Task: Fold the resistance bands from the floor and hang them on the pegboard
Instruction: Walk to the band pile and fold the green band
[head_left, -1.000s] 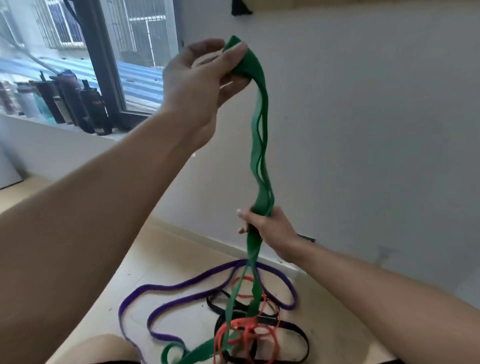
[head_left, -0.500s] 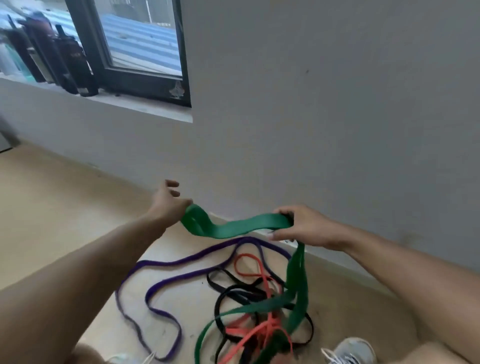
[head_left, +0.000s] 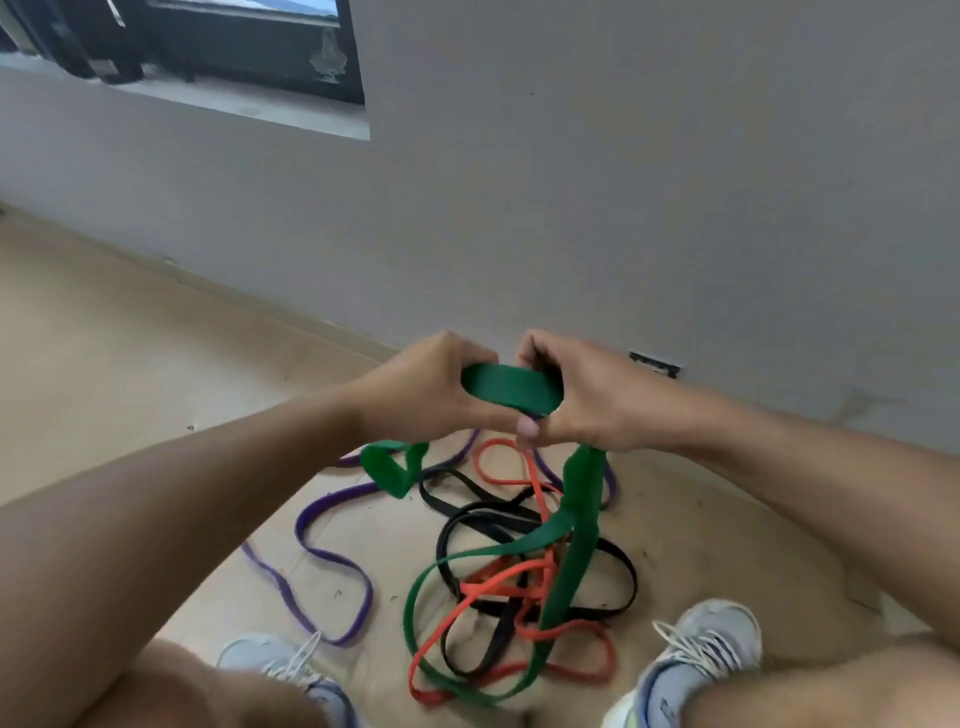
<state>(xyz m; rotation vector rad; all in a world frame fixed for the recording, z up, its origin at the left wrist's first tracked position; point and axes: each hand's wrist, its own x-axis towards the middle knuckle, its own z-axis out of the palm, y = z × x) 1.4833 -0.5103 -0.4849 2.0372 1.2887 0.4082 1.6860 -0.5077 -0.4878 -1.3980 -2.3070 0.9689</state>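
Observation:
A wide green resistance band (head_left: 511, 387) is pinched between my left hand (head_left: 431, 389) and my right hand (head_left: 597, 395), which meet knuckle to knuckle above the floor. A short folded loop of it hangs under my left hand, and its long tail drops from my right hand down to the floor. Below lie a purple band (head_left: 317, 551), a black band (head_left: 618, 577) and an orange-red band (head_left: 498, 587), tangled together with the green tail. The pegboard is out of sight.
A grey wall (head_left: 623, 208) rises just behind the pile, with a window sill (head_left: 249, 109) at the upper left. My two pale sneakers (head_left: 706, 644) stand on the light wooden floor (head_left: 130, 364) on either side of the tangle.
Both hands came down from holding the green band stretched upright, then drew together from wide apart until they touch, gathering the band into a fold. My view tilted down toward the floor.

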